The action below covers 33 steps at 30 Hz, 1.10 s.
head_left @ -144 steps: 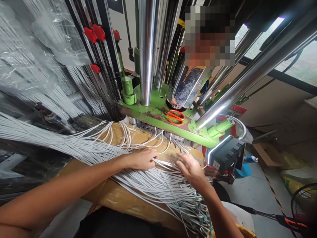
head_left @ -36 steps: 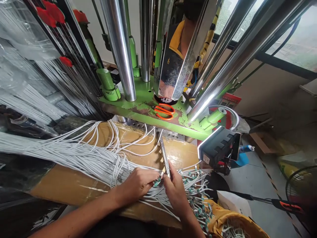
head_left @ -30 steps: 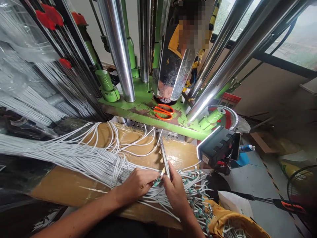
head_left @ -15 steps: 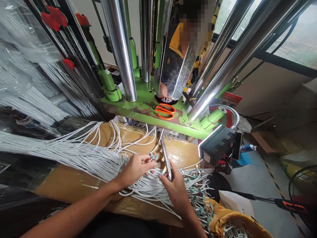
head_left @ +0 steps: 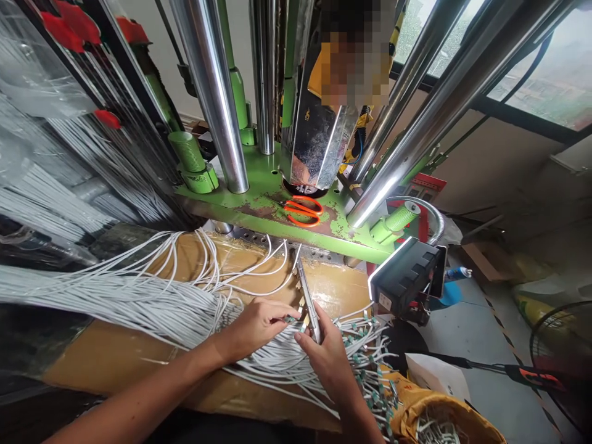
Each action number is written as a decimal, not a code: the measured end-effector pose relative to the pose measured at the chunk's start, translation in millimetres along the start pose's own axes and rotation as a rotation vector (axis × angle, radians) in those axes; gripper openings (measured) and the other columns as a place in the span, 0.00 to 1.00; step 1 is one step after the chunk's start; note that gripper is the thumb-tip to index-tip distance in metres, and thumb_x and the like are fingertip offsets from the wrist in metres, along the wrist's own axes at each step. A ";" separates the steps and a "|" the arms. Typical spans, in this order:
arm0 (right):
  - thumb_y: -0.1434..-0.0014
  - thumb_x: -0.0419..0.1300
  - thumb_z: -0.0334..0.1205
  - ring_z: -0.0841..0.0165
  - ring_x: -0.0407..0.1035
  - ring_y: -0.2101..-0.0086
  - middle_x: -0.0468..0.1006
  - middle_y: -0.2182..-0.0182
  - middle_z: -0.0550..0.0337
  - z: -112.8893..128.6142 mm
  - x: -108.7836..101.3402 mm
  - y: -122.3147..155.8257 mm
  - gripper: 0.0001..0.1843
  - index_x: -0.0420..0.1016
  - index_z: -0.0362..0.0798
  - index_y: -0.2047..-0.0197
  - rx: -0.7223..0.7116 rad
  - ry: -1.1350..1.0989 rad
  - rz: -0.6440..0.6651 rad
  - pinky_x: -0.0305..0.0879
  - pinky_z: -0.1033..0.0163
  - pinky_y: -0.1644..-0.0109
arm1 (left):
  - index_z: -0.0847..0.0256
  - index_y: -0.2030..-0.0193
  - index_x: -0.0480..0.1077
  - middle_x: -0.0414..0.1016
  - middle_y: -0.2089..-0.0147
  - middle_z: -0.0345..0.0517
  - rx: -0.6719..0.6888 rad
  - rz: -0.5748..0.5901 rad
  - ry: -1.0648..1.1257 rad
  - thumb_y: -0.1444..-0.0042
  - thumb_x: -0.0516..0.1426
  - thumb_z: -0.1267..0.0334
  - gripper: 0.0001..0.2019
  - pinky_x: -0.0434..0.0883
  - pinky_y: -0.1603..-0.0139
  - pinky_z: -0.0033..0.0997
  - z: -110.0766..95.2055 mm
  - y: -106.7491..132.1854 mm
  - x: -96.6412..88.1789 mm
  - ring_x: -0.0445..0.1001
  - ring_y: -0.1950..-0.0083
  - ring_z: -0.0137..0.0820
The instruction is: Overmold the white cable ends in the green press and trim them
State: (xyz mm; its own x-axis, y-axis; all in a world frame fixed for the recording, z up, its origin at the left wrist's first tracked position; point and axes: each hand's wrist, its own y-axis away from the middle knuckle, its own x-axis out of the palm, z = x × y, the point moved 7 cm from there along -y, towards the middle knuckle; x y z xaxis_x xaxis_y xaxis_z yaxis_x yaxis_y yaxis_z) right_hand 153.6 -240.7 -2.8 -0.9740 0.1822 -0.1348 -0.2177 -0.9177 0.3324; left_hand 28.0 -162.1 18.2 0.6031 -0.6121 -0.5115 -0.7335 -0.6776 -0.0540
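— While the right hand (head_left: 326,348) grips the bar (head_left: 308,301) above the cables (head_left: 166,302), what of the left hand (head_left: 252,327)?
— Its fingers (head_left: 281,309) pinch a green tip (head_left: 289,319); the bar is probably steadied for this.

Scissors (head_left: 303,211) lie on the machine plate (head_left: 222,202), behind the cables (head_left: 166,309).

Orange-handled scissors (head_left: 304,211) lie on a green plate (head_left: 254,213), with a fan (head_left: 567,345) at far right.
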 end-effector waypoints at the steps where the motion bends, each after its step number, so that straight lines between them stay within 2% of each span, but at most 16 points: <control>1: 0.50 0.62 0.39 0.70 0.61 0.70 0.68 0.71 0.64 -1.1 -0.4 -0.5 0.35 0.62 0.43 0.39 -0.001 0.000 -0.004 0.63 0.64 0.62 | 0.61 0.57 0.78 0.81 0.57 0.44 0.019 0.004 -0.018 0.46 0.53 0.75 0.16 0.71 0.53 0.26 -0.1 -1.1 0.7 0.78 0.56 0.32; 11: 0.51 0.62 0.40 0.70 0.60 0.70 0.68 0.71 0.65 1.6 -0.2 -1.1 0.37 0.62 0.42 0.38 0.010 -0.051 -0.003 0.63 0.65 0.62 | 0.63 0.55 0.75 0.80 0.57 0.48 0.196 -0.044 -0.172 0.44 0.49 0.76 0.16 0.71 0.54 0.29 -5.2 2.4 0.9 0.78 0.57 0.34; 16: 0.51 0.62 0.41 0.70 0.59 0.71 0.65 0.72 0.66 -0.8 -0.7 -1.3 0.37 0.61 0.42 0.38 0.009 -0.033 0.007 0.61 0.65 0.63 | 0.62 0.55 0.74 0.80 0.57 0.46 0.221 -0.044 -0.171 0.44 0.50 0.76 0.16 0.71 0.53 0.28 -3.1 3.7 1.6 0.78 0.57 0.32; 21: 0.49 0.61 0.40 0.71 0.57 0.71 0.63 0.73 0.67 3.1 0.7 -0.5 0.34 0.62 0.44 0.38 -0.012 0.024 0.038 0.59 0.66 0.64 | 0.62 0.55 0.75 0.80 0.58 0.45 0.262 -0.127 -0.145 0.45 0.49 0.77 0.17 0.72 0.54 0.27 -4.6 1.0 -0.1 0.78 0.58 0.31; 24: 0.48 0.61 0.40 0.71 0.56 0.72 0.64 0.73 0.67 6.1 0.5 -1.0 0.32 0.63 0.44 0.39 -0.027 0.002 0.033 0.58 0.66 0.64 | 0.61 0.59 0.77 0.81 0.59 0.45 0.146 -0.123 -0.028 0.45 0.51 0.74 0.14 0.72 0.53 0.28 1.5 -5.8 -2.7 0.78 0.57 0.32; 27: 0.49 0.62 0.40 0.72 0.55 0.73 0.62 0.75 0.68 2.7 0.8 -2.4 0.34 0.63 0.43 0.39 0.014 -0.059 0.030 0.57 0.67 0.68 | 0.63 0.62 0.78 0.80 0.60 0.47 -0.140 -0.124 0.203 0.46 0.58 0.65 0.08 0.72 0.56 0.29 19.2 -11.6 -9.9 0.77 0.58 0.35; 29: 0.50 0.62 0.39 0.73 0.54 0.74 0.61 0.76 0.69 1.6 0.9 -3.3 0.34 0.64 0.43 0.39 0.016 -0.070 0.023 0.56 0.68 0.69 | 0.63 0.57 0.76 0.80 0.60 0.47 -0.302 -0.129 0.420 0.48 0.62 0.59 0.13 0.71 0.59 0.29 29.9 -11.7 -13.2 0.77 0.61 0.34; 31: 0.50 0.62 0.38 0.73 0.54 0.74 0.62 0.75 0.68 1.9 1.0 -4.0 0.34 0.63 0.43 0.40 0.004 -0.069 0.016 0.56 0.68 0.68 | 0.64 0.54 0.74 0.79 0.62 0.46 -0.376 -0.116 0.650 0.49 0.62 0.58 0.17 0.71 0.61 0.28 35.2 -11.4 -13.0 0.76 0.63 0.31; 33: 0.50 0.62 0.38 0.73 0.54 0.73 0.63 0.74 0.68 2.1 1.4 -4.3 0.34 0.63 0.42 0.40 0.002 -0.065 0.013 0.56 0.67 0.68 | 0.64 0.56 0.73 0.79 0.64 0.45 -0.389 -0.093 0.776 0.49 0.62 0.58 0.16 0.70 0.61 0.26 37.3 -11.7 -11.1 0.75 0.65 0.29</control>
State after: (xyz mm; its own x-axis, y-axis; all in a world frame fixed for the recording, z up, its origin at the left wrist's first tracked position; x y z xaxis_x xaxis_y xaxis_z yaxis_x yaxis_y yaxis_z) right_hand 153.0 -235.7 -2.4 -0.9787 0.1930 -0.0696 -0.2052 -0.9195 0.3354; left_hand 18.1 -132.2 -7.5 0.8024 -0.5563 0.2163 -0.5968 -0.7432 0.3025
